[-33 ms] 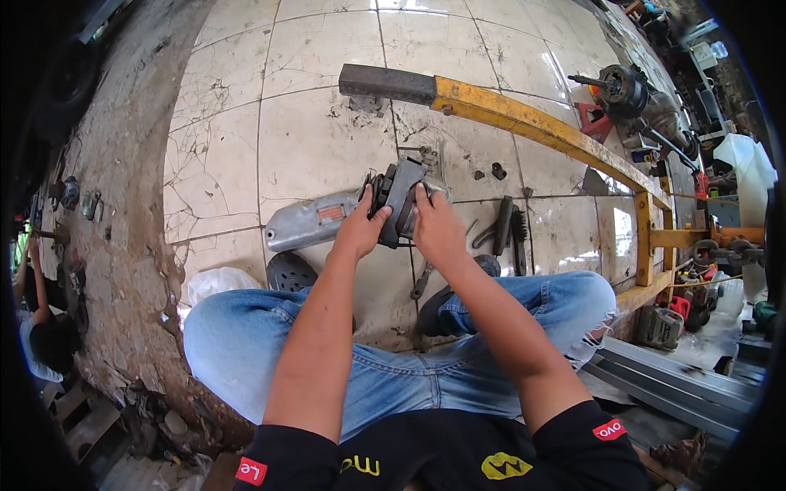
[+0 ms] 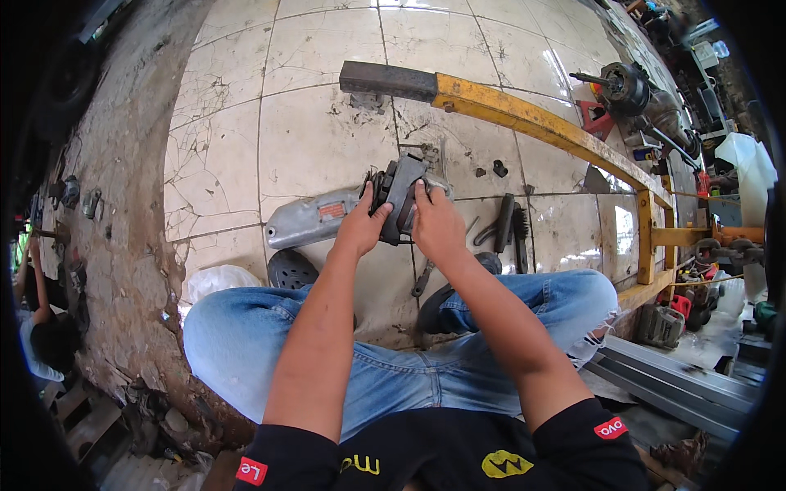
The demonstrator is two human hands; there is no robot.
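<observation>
Between both hands is a dark grey metal assembly point(image 2: 404, 189), a flat bar-like piece with black parts on its left side; I cannot make out its exact kind. My left hand point(image 2: 360, 227) grips its left side, thumb toward the middle. On the right side my right hand point(image 2: 438, 222) is closed, thumb pressed against the grey bar. Beneath the hands lies a long silver metal housing point(image 2: 299, 222) with a red-and-white label; whether the held assembly is joined to it is hidden. A wrench-like tool point(image 2: 422, 280) lies near my right shoe.
Right of my hands lie a black-bristled brush point(image 2: 520, 237) and a dark-handled tool point(image 2: 502, 225). Small dark parts point(image 2: 499, 168) rest on the tiles. A yellow metal frame point(image 2: 532, 119) reaches across ahead. Steel channels point(image 2: 679, 385) lie at right. Another person point(image 2: 45, 327) is at far left.
</observation>
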